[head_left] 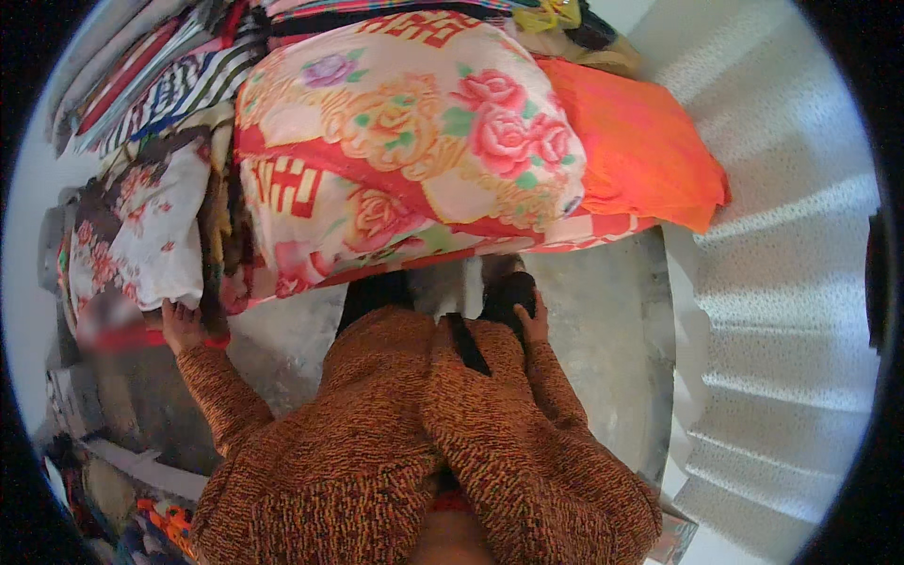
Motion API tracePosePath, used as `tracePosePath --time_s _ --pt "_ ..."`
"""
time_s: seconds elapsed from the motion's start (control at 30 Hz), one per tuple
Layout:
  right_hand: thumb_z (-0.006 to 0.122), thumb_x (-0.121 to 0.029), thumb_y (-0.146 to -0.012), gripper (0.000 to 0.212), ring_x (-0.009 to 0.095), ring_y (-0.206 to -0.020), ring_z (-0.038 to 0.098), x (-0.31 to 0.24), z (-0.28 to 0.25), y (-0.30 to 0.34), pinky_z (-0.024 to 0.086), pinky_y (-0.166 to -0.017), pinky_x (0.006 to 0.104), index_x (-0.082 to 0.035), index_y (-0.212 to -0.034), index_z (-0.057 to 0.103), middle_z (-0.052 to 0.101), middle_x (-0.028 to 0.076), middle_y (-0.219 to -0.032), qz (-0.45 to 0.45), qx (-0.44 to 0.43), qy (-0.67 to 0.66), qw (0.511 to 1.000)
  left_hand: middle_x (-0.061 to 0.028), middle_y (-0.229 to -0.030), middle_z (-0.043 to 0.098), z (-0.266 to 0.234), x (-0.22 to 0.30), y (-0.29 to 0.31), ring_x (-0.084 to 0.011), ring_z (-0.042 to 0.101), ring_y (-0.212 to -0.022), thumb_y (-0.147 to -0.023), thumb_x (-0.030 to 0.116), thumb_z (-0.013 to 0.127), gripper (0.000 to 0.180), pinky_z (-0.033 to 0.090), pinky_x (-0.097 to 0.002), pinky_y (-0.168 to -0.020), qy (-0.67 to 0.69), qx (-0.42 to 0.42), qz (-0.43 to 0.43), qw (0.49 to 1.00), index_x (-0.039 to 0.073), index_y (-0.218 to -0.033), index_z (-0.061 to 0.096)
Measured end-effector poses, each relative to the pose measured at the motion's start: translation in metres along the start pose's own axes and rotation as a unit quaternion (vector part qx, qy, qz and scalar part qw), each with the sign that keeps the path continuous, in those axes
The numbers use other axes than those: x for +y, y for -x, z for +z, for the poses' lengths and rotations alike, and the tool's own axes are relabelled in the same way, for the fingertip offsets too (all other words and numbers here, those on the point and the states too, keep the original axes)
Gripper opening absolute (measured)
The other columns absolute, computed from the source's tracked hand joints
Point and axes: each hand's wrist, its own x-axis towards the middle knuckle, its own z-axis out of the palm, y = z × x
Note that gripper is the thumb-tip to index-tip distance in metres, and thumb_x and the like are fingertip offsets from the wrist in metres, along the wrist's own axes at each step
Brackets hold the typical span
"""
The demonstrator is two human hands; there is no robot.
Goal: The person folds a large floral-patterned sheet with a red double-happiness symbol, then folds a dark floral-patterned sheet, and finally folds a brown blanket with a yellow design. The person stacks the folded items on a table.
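Note:
A folded white cloth with red flowers point(155, 250) lies on a brown floral fabric point(92, 254) at the left. My left hand point(184, 326) reaches to its near edge, the fingertips touching the hem; the fingers look extended, not wrapped round it. My right hand point(536, 318) rests on my dark-trousered knee point(507, 299), fingers apart, holding nothing. Ahead of me a large bundled blanket point(405, 122) with pink and orange roses lies across the surface, bulging toward me. An orange cloth point(640, 141) is tucked against its right side.
Stacked folded textiles point(179, 85), some striped, rise at the far left. More folded cloths point(395, 11) lie behind the blanket. A pale, ridged, patterned curtain point(782, 282) hangs along the right. Grey floor point(603, 330) shows beneath, and an orange item point(169, 523) lies at lower left.

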Motion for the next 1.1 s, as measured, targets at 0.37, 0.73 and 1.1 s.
tracePosePath --time_s 0.37,0.73,1.1 --pt "0.067 -0.046 -0.077 0.075 0.039 -0.113 0.044 -0.017 -0.006 0.005 0.037 -0.095 0.0469 -0.017 -0.139 0.036 0.045 0.025 -0.121 0.027 0.012 -0.022 0.999 -0.0111 -0.135 0.043 -0.039 0.006 -0.088 -0.0284 0.043 -0.120 -0.091 0.046 0.043 0.058 0.036 -0.0462 -0.099 -0.033 -0.136 -0.019 0.990 0.007 -0.133 0.038" --pt "0.068 -0.040 -0.080 0.074 0.035 -0.115 0.046 -0.021 -0.001 -0.005 0.040 -0.094 0.0447 -0.010 -0.139 0.035 0.043 0.021 -0.130 0.011 -0.025 -0.094 0.995 -0.0120 -0.134 0.044 0.001 0.024 -0.072 -0.0296 0.045 -0.118 -0.089 0.053 0.045 0.065 0.039 -0.0461 -0.097 -0.003 -0.082 0.056 0.995 0.007 -0.134 0.038" --pt "0.057 -0.027 -0.091 0.059 0.028 -0.120 0.042 -0.008 -0.013 -0.002 0.037 -0.099 0.0404 -0.009 -0.141 0.030 0.035 0.018 -0.139 -0.003 -0.124 -0.051 0.991 -0.0078 -0.114 0.061 0.091 0.037 -0.003 -0.0242 0.059 -0.099 -0.078 0.050 0.065 0.058 0.046 -0.0378 -0.087 0.118 -0.011 0.050 0.992 0.009 -0.118 0.058"
